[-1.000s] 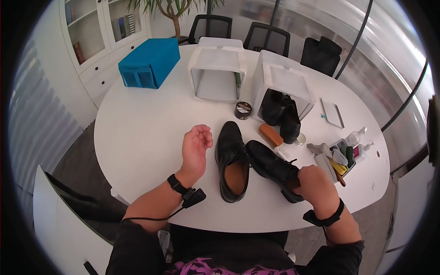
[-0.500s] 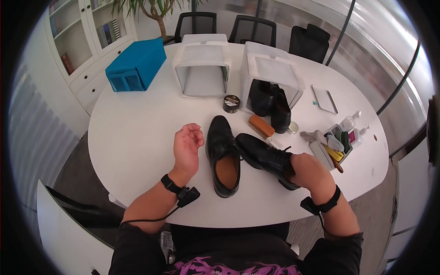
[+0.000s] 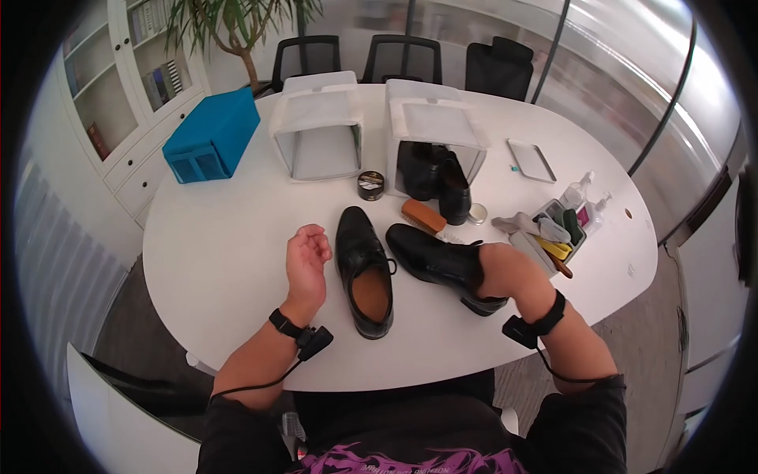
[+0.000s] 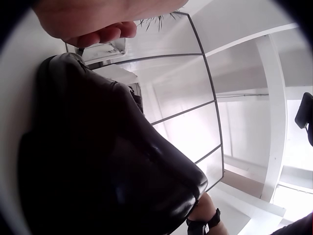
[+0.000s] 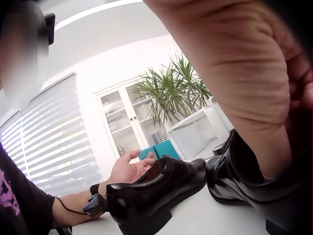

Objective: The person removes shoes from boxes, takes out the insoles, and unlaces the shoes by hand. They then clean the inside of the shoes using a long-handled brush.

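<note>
Two black lace-up shoes are on the white table. The left shoe (image 3: 360, 272) has a tan insole and points away from me. The right shoe (image 3: 434, 257) lies angled, its toe close to the left one. My right hand (image 3: 509, 276) grips the right shoe at its opening; in the right wrist view part of the hand (image 5: 244, 78) reaches inside and the fingertips are hidden. My left hand (image 3: 308, 265) rests palm up beside the left shoe, fingers loosely curled and holding nothing. The left shoe (image 4: 112, 147) fills much of the left wrist view, below the hand (image 4: 107, 19).
Behind the shoes are a round black tin (image 3: 370, 185), an orange-brown brush (image 3: 423, 215) and a white box (image 3: 434, 118) with another black pair inside. A second white box (image 3: 320, 110) and a blue case (image 3: 213, 134) stand left. A caddy (image 3: 553, 237) and tray (image 3: 530, 160) are right.
The head view has shifted, moving the table's things leftward in the picture. My right hand stays on the right shoe, and my left hand remains beside the left shoe.
</note>
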Available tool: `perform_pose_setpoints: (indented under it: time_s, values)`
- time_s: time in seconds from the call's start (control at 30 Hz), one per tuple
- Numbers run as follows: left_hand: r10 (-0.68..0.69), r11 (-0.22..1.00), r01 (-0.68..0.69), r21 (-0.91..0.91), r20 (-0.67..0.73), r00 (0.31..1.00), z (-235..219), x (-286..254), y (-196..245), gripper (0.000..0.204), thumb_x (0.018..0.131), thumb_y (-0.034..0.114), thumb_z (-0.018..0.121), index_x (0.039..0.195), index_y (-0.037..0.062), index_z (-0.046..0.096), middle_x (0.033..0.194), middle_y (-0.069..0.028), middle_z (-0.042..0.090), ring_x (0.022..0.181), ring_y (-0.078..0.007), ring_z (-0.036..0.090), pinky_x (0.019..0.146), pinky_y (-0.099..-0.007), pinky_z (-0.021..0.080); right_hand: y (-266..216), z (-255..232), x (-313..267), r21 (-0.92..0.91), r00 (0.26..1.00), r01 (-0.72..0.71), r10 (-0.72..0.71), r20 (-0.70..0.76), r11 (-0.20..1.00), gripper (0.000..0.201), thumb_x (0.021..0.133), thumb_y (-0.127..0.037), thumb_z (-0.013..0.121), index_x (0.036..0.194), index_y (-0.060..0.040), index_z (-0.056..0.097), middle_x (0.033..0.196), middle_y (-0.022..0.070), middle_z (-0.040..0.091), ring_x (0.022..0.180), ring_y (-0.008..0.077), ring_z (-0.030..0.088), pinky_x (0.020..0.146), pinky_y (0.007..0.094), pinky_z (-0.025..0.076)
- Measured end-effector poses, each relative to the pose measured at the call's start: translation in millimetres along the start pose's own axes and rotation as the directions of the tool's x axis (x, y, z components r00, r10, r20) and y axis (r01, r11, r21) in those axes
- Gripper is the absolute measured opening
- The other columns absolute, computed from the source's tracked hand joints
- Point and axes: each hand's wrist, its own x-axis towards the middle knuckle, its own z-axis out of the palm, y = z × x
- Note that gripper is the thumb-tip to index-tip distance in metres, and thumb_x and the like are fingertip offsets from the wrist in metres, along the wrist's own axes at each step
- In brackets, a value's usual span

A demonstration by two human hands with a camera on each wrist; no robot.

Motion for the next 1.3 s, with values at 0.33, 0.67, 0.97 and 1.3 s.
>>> perform_pose_setpoints:
  time_s: [0.33,0.67,0.97,1.3]
  values:
    - [-0.03,0.999,0.031,0.035,-0.023,0.999,-7,4,-4,0.034,0.123,0.039,0.056,0.124,0.0076,0.068,0.098,-0.0003,0.061,0.088,-0.0142,0.056,0.083,-0.0317,0.047,-54,32,-46,-0.105,0.95,0.093,-0.12,-0.289,0.99,0.006,0.089,-0.003,0.082,0.089,-0.0071,0.086,0.085,0.0173,0.084,0.082,0.0351,0.087,0.075,0.0444,0.069]
    - [-0.067,0.993,0.08,0.091,-0.134,0.989,-11,9,-8,0.02,0.122,0.026,0.064,0.122,0.0069,0.07,0.096,-0.0003,0.063,0.082,-0.0117,0.056,0.073,-0.0288,0.047,-16,48,-21,-0.094,0.977,0.021,-0.04,-0.21,0.995,0.041,0.087,-0.008,0.086,0.12,0.0111,0.072,0.093,0.025,0.084,0.092,0.0433,0.087,0.082,0.0506,0.07]
    - [-0.073,0.99,0.091,0.105,-0.167,0.983,-11,10,-10,0.022,0.122,0.028,0.064,0.124,0.0063,0.07,0.095,-0.0001,0.062,0.079,-0.0113,0.054,0.071,-0.0285,0.046,-6,50,-23,0.168,0.942,-0.127,0.172,-0.289,0.978,0.061,0.081,-0.011,0.097,0.125,0.0113,0.062,0.098,0.0252,0.084,0.097,0.0462,0.087,0.085,0.0516,0.071]
    - [-0.07,0.986,0.092,0.141,-0.155,0.985,-8,6,-6,0.02,0.123,0.024,0.063,0.124,0.0056,0.071,0.095,0.0006,0.061,0.079,-0.0097,0.053,0.069,-0.0274,0.045,-6,37,-17,0.216,0.958,-0.187,0.227,-0.175,0.958,0.08,0.075,-0.021,0.109,0.127,0.0115,0.058,0.097,0.0254,0.084,0.101,0.0462,0.087,0.088,0.0509,0.071]
